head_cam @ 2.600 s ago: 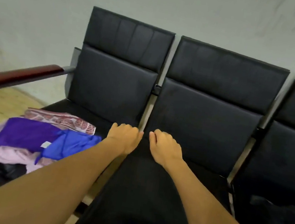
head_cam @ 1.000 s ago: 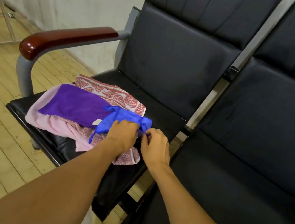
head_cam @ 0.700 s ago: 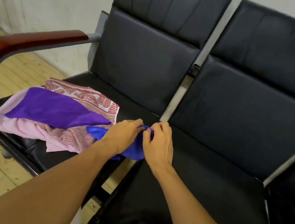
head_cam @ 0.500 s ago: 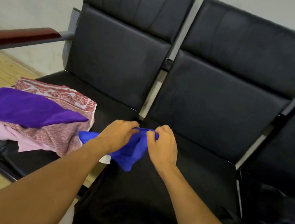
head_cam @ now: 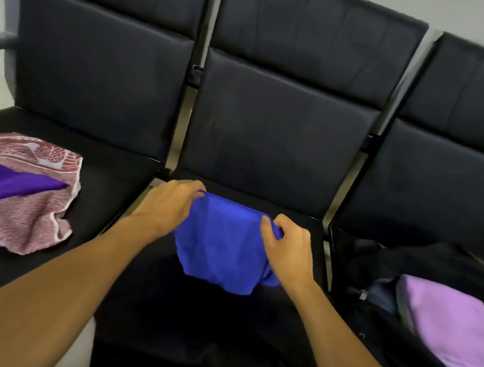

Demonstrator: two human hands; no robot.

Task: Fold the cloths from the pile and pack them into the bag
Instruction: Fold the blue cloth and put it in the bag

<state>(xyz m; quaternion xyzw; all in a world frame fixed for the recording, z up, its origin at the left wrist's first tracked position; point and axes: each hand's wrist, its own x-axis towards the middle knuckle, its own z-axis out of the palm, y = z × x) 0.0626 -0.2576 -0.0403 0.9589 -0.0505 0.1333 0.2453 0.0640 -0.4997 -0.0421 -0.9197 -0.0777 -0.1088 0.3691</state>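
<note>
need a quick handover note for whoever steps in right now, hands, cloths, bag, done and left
Left hand and right hand each pinch a top corner of the blue cloth, held spread over the middle seat, not yet folded.
Pile on the left seat: purple, patterned red and pink cloths.
Bag on the right seat, open, one folded lilac cloth inside.
Left: fold and pack blue, then the pile.

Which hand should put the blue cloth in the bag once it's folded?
Probably the right hand. Both hands grip the blue cloth over the middle seat, but the black bag lies on the seat at its side. The left hand is nearer the pile.
</note>
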